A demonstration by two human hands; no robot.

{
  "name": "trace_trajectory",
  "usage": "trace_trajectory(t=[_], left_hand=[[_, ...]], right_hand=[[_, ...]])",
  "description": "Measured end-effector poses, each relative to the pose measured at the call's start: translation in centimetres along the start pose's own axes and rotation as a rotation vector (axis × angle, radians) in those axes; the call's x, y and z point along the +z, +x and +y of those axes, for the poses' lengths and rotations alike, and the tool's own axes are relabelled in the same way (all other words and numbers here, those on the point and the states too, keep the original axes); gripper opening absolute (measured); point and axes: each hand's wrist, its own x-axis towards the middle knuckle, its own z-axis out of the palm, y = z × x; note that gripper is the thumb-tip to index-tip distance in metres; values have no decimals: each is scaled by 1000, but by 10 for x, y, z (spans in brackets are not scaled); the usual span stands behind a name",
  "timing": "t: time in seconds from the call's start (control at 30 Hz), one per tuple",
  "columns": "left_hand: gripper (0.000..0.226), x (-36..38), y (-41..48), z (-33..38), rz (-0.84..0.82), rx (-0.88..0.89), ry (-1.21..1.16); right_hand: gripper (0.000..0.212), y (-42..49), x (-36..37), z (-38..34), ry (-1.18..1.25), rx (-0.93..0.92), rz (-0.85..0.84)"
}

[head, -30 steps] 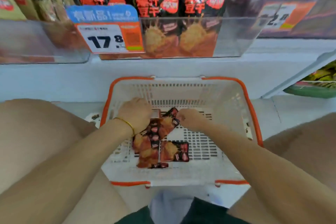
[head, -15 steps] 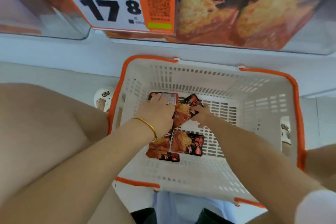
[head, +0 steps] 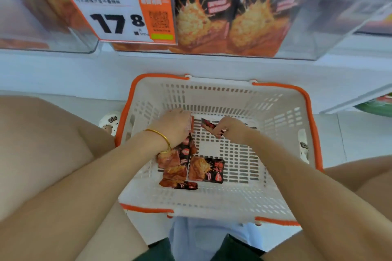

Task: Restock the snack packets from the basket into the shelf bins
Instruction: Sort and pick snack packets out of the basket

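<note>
Orange-rimmed basket (head: 212, 95) is holding the snack packets (head: 206, 169); left hand (head: 174, 127) is clutching some, right hand (head: 229, 130) is pinching a single packet (head: 209, 126). Squaring them into one stack should ease loading the shelf bin (head: 318, 27) above.

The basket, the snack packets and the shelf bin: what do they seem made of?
Basket: apparently moulded plastic, matte white, slotted walls, orange rim. Snack packets: probably glossy printed film; they crease and catch light. Shelf bin: clear rigid plastic, perhaps acrylic; packs show through its front.
</note>
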Motion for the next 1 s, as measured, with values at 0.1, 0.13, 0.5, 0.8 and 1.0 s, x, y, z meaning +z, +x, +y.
trace_trajectory(t=[0.1, 0.13, 0.5, 0.8, 1.0], left_hand=[[62, -11, -12, 13, 51, 47, -204], [66, -16, -17, 20, 72, 74, -249], [10, -120, -98, 116, 558, 411, -407], [19, -222, -108, 149, 1012, 564, -629], [33, -235, -49, 136, 841, 349, -5]], right_hand=[[39, -53, -46, -21, -38, -106, 30], [38, -73, -59, -30, -38, -148, 52], [35, -239, -148, -106, -133, -221, 574], [28, -297, -249, -154, -313, -153, 1229], [19, -223, -271, -155, -567, 49, 1328]])
